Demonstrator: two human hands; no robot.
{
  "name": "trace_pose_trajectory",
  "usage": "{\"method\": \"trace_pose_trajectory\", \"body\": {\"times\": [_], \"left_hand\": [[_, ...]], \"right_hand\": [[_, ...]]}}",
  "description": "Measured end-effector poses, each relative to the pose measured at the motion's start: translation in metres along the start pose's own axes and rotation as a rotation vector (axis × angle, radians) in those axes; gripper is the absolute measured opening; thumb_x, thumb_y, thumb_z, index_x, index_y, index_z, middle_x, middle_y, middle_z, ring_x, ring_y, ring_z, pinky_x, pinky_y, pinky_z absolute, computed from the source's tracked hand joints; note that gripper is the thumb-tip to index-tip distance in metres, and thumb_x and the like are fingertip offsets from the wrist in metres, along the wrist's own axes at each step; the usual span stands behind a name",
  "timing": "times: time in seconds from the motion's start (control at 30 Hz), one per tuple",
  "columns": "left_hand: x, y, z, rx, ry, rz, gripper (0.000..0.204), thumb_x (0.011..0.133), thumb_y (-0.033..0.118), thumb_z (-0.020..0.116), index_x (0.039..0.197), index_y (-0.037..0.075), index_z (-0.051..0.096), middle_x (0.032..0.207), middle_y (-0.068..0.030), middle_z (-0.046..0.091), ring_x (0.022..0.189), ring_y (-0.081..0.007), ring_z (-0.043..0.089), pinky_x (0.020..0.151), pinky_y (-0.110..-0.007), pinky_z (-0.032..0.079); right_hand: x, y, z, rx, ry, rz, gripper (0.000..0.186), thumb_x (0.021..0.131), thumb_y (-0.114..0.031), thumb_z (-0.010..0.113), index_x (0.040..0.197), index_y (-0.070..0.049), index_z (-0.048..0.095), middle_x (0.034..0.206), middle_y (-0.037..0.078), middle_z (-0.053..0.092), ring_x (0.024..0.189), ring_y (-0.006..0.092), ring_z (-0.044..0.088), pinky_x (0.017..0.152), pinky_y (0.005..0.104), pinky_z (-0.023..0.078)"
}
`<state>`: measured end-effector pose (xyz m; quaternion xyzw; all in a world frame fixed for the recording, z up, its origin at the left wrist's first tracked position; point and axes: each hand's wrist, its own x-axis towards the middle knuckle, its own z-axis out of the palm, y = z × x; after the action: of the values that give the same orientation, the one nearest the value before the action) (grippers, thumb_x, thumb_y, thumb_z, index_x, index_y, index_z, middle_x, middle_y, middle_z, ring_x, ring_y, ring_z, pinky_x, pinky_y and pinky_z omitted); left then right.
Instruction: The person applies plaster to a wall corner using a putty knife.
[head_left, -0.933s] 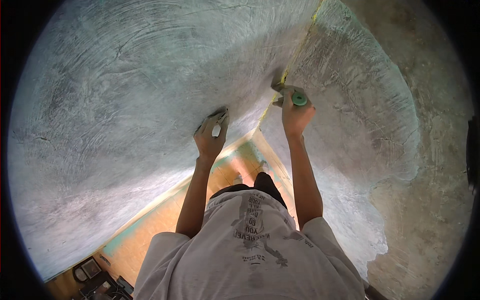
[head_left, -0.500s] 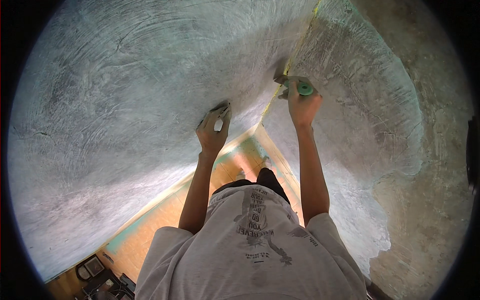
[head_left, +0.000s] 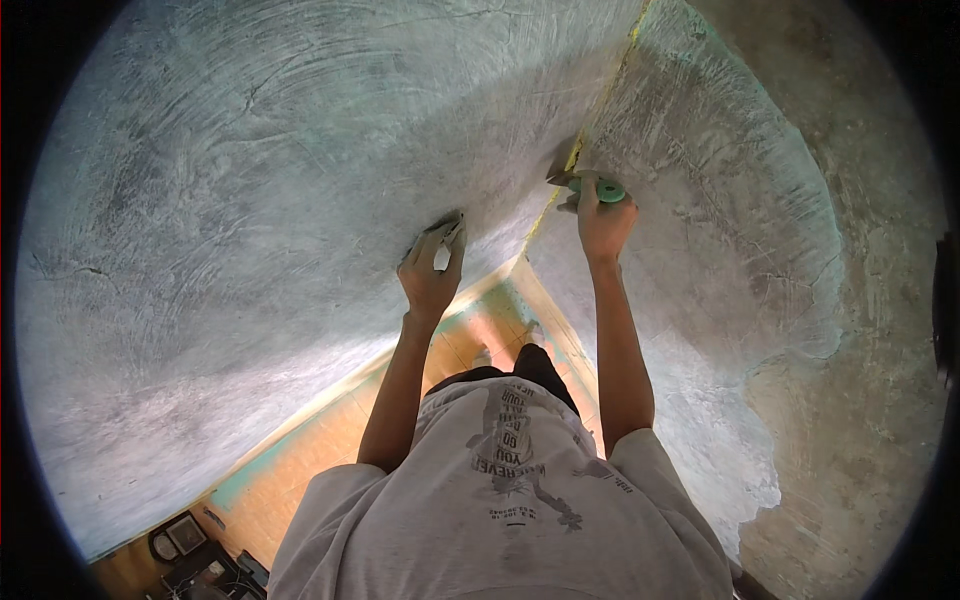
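Observation:
My right hand [head_left: 606, 226] is closed round the green handle of a scraper [head_left: 610, 190]. Its short, dark metal blade lies at the inner corner where two plastered walls meet, by a yellow line [head_left: 603, 100] that runs down the corner. Part of the handle is hidden by the fingers. On the left wall [head_left: 250, 210], my left hand [head_left: 430, 275] is closed in a pinch, with thumb and fingers forming a loop. Something thin and dark-edged shows at its fingertips, too small to name.
The right wall [head_left: 700, 220] has a grey-white coat with a greenish edge, and bare brownish plaster beyond it. Below are an orange tiled floor [head_left: 320, 430] and a pale skirting strip along the wall foot. Dark equipment with cables [head_left: 205, 570] sits at the lower left.
My right hand and the scraper have moved slightly down along the corner. My left hand has shifted a little to the right, its pinch unchanged.

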<state>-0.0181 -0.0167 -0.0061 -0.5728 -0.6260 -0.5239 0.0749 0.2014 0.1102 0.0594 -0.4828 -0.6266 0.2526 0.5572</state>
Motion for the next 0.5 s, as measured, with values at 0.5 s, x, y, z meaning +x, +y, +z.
{"method": "trace_pose_trajectory", "body": {"times": [0.5], "left_hand": [[0.003,0.001,0.001,-0.007,0.034,0.022,0.019,0.086,0.008,0.079,0.103,0.004,0.073,0.092,-0.0143,0.075,0.079,-0.0323,0.075,0.067,-0.038,0.06]], "right_hand": [[0.006,-0.021,-0.005,0.036,-0.012,-0.039,0.017,0.098,-0.002,0.059,0.1,0.011,0.071,0.081,0.016,0.075,0.067,0.0217,0.076,0.057,0.0356,0.065]]}}
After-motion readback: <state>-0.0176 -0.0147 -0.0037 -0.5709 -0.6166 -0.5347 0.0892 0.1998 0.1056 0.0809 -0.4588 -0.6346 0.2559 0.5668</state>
